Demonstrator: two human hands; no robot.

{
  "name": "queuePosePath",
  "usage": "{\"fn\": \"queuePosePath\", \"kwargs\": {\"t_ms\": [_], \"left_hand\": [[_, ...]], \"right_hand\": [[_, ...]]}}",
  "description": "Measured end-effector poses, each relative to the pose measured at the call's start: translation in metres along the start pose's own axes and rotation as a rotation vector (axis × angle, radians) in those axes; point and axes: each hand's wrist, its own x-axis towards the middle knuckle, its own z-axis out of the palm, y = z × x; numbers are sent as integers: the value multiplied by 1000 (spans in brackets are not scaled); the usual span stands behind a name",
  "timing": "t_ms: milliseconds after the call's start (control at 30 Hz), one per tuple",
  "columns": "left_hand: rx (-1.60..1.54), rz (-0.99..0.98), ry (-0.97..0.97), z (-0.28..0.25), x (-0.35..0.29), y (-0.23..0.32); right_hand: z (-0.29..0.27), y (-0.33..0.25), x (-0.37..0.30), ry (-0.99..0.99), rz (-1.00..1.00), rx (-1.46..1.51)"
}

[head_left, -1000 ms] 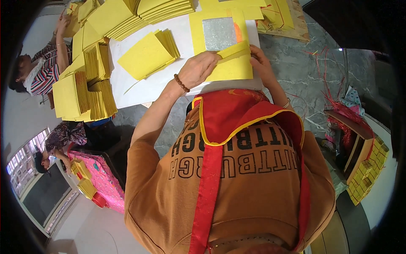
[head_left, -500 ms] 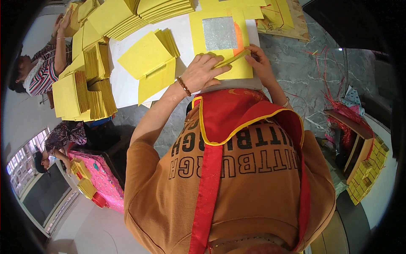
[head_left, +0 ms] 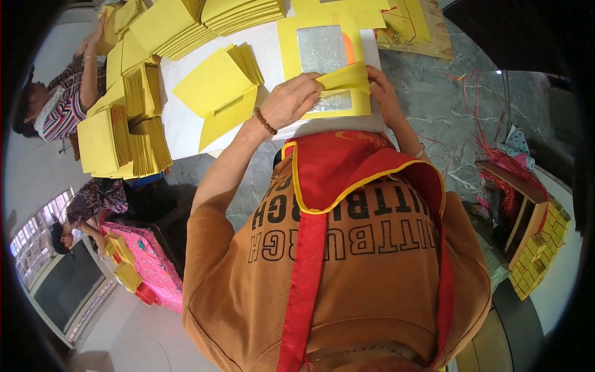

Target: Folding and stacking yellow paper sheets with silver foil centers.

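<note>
In front of me lies yellow paper with a silver foil square [head_left: 322, 48] and an orange strip [head_left: 349, 46]. Across its lower part, a yellow paper sheet [head_left: 346, 77] is lifted and bent over between my hands. More silver foil [head_left: 338, 102] shows beneath the bent sheet, close to the table's near edge. My left hand [head_left: 294, 102] pinches the sheet's left end, its fingertips partly hidden by the paper. My right hand [head_left: 385, 96] grips the right end between thumb and fingers. Just left is a small pile of folded yellow papers [head_left: 217, 84].
Stacks of folded yellow paper [head_left: 170, 28] line the white table's [head_left: 176, 133] far and left sides. At the left, one co-worker's hands [head_left: 93, 40] touch a stack; another person [head_left: 93, 201] is beside a pink-covered table [head_left: 145, 257]. A wooden stool [head_left: 520, 204] stands at right.
The yellow sheet, a narrow folded edge before, now stands up wider between my hands and uncovers silver foil below it. My left hand has drawn slightly left and down.
</note>
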Motion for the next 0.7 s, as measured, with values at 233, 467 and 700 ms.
{"fn": "queuePosePath", "kwargs": {"t_ms": [233,467,700], "left_hand": [[-22,-67,70,2,0,0],[-57,-93,64,3,-1,-3],[102,107,48,9,-3,-11]], "right_hand": [[-3,0,0,-46,-54,9],[11,-6,3,71,45,-31],[9,7,6,112,15,-36]]}}
